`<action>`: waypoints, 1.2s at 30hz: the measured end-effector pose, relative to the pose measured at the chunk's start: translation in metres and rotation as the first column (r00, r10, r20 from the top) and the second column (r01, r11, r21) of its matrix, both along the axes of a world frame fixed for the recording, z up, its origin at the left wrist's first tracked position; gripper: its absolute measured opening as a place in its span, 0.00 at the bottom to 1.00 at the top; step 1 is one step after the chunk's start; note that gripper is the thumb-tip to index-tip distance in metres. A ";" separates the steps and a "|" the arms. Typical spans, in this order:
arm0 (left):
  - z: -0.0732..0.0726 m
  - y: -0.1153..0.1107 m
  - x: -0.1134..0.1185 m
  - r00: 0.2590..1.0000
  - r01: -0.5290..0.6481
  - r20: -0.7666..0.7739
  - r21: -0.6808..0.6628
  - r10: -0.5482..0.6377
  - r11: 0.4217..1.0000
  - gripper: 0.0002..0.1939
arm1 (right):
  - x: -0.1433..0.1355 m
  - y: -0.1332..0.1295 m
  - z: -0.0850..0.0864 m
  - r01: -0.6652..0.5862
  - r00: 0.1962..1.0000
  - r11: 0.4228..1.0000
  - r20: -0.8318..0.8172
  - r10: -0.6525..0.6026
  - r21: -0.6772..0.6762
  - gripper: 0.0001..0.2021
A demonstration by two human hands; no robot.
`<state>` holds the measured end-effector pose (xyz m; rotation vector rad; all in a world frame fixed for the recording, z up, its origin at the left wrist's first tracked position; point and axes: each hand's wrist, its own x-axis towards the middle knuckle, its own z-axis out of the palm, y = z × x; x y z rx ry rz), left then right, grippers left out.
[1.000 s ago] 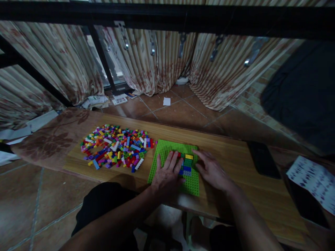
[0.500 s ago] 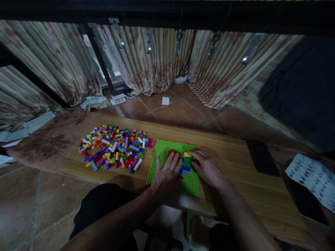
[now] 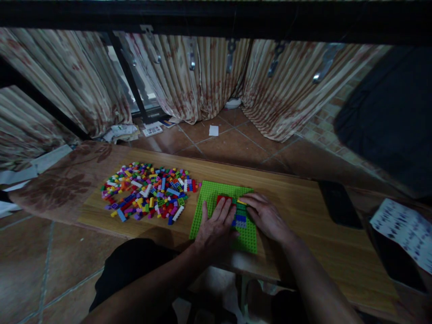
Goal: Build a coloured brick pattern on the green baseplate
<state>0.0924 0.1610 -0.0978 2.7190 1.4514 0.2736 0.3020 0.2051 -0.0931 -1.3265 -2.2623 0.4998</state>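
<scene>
A bright green studded baseplate (image 3: pixel 209 191) lies on the wooden table, with rows of toy bricks built up near its middle. My left hand (image 3: pixel 216 225) rests flat over these bricks, fingers stretched out and thumb side hidden in part; red bricks (image 3: pixel 220 198) show beyond its fingertips. My right hand (image 3: pixel 266 213) comes in from the right, its fingertips on a yellow brick (image 3: pixel 241 200) at the far end of the build. Between the two hands show green bricks (image 3: pixel 240 209) and blue bricks (image 3: pixel 240 218), with a greyish one nearest me.
Left of the baseplate spreads a large heap of loose, mixed-colour bricks (image 3: pixel 148 191). A dark phone-like slab (image 3: pixel 339 204) lies at the table's right, with a printed sheet (image 3: pixel 403 229) beyond it. Patterned curtains (image 3: pixel 202 81) hang behind the table.
My right fingertips have slid slightly left over the yellow brick, so less of it shows. My left hand has stayed nearly still on the bricks.
</scene>
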 end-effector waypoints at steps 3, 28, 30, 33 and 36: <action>0.002 0.001 0.000 0.999 0.000 0.051 -0.019 0.001 1.000 0.33 | -0.001 0.000 0.000 0.028 1.000 1.000 -0.009 -0.028 -0.003 0.22; 0.019 0.027 -0.017 0.784 -0.222 0.417 -0.505 0.461 0.834 0.39 | -0.019 -0.018 0.010 0.068 0.989 0.977 0.140 -0.040 -0.200 0.43; 0.015 0.027 -0.015 0.803 -0.226 0.406 -0.470 0.436 0.853 0.42 | -0.019 -0.018 0.012 0.061 0.989 0.977 0.148 -0.031 -0.203 0.42; 0.011 0.027 -0.013 0.815 -0.241 0.396 -0.433 0.424 0.868 0.41 | -0.020 -0.019 0.015 0.050 0.989 0.977 0.146 -0.019 -0.208 0.40; 0.007 0.028 -0.012 0.818 -0.247 0.396 -0.413 0.418 0.876 0.40 | -0.020 -0.020 0.016 0.035 0.991 0.979 0.137 -0.007 -0.203 0.40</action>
